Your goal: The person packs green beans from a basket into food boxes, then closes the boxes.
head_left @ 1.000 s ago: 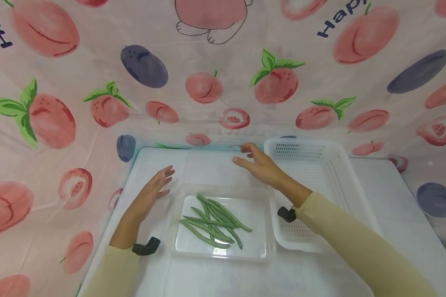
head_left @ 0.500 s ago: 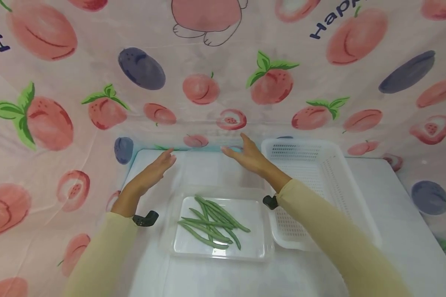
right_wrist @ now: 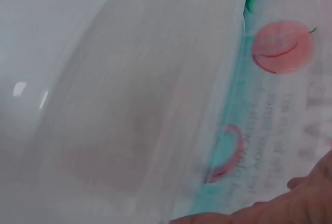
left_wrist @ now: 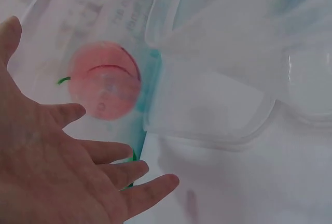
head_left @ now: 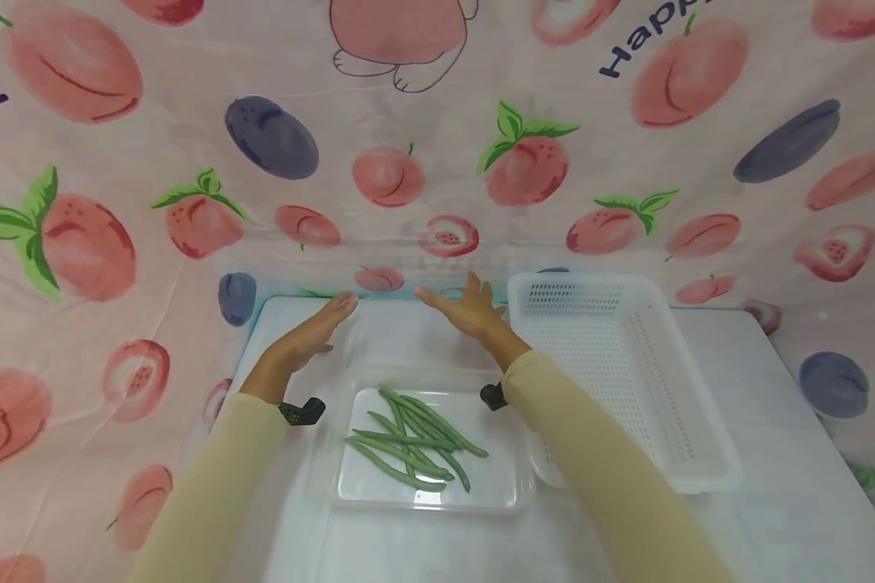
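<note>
My left hand (head_left: 308,334) is stretched forward over the left back of the table, fingers straight, holding nothing. Opposite it, my right hand (head_left: 474,312) reaches to the back edge, its fingers spread and thumb pointing left. Between the two hands is a clear, hard-to-see plastic piece; its translucent rounded corner (left_wrist: 207,105) shows in the left wrist view, apart from the left fingers. Nearer me, a clear plastic box (head_left: 481,508) holds several green beans (head_left: 408,440) lying loosely crossed. In the right wrist view a pale translucent surface (right_wrist: 129,79) fills the middle.
To the right stands a white perforated basket (head_left: 700,380), with my right sleeve (head_left: 583,453) passing over its left front. A pink fruit-print cloth (head_left: 437,178) hangs behind the white table (head_left: 408,551). A black wrist camera (head_left: 302,411) sits at my left wrist.
Both hands have moved forward to the back edge and closer together; the right has shifted left, away from the basket. The beans and their box have stayed put as the view shifts slightly.
</note>
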Tool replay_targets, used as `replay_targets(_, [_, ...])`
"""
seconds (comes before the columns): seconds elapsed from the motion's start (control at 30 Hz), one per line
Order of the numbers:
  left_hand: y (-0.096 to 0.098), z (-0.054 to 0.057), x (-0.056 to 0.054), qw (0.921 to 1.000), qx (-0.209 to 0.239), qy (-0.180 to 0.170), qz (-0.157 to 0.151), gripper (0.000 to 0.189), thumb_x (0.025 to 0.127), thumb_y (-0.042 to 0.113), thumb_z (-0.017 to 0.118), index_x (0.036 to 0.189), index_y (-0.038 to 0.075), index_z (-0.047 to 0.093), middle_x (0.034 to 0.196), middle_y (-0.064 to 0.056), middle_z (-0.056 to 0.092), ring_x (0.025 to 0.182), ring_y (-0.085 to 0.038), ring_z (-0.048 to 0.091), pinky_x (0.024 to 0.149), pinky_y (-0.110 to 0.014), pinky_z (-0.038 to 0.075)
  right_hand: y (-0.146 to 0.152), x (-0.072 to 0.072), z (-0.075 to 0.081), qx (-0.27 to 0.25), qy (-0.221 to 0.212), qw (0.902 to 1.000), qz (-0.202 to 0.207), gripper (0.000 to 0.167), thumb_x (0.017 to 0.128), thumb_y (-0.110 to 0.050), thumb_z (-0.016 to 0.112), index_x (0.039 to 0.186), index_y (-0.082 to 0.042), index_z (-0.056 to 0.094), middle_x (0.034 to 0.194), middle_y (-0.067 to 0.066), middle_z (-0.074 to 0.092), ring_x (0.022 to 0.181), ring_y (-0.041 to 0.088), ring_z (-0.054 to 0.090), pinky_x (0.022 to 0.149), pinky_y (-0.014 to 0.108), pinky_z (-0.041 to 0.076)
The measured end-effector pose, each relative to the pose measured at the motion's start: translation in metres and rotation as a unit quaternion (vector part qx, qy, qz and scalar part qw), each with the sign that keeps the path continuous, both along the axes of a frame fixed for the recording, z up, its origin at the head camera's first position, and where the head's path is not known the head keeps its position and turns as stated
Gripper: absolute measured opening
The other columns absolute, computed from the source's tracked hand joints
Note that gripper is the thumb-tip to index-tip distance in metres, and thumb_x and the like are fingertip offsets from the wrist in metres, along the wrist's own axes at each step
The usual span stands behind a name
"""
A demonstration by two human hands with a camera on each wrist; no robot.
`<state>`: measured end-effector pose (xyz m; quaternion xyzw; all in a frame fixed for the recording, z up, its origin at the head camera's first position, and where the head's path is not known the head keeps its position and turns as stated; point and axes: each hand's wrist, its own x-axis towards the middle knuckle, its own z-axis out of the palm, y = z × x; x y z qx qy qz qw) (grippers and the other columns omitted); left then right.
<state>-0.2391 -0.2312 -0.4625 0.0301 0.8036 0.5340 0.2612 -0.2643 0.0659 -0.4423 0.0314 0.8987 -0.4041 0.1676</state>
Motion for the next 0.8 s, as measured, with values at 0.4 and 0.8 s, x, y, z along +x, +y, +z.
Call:
replay_targets(0.4, [0.008,-0.011,-0.011,0.9949,0.048,-0.088,0.004,0.093,0.100,0.072,0.033,0.165,0.021,-0.010,0.171,-0.021,-0.009,0.159,-0.041,-0.005,0.124,-0.062,0.015,0.003,0.002,-0.016,-0.033,-0.110,0.9889,-0.095,0.136,0.071,-0.095,0.052,0.164,-0.020,-0.012,0.170,0.019,-0.019,0.157,0.047,-0.009,0.124,0.066,0.008])
replay_targets(0.8, [0.011,-0.014,-0.011,0.9941,0.057,-0.092,0.005,0.094,0.099,0.073,0.035,0.165,0.019,-0.007,0.172,-0.018,-0.006,0.160,-0.037,-0.002,0.125,-0.060,0.017,0.019,0.002,-0.031,-0.007,-0.144,0.9868,-0.074,0.136,0.074,-0.093,0.052,0.162,-0.016,-0.017,0.170,0.021,-0.015,0.159,0.040,-0.005,0.126,0.061,0.012])
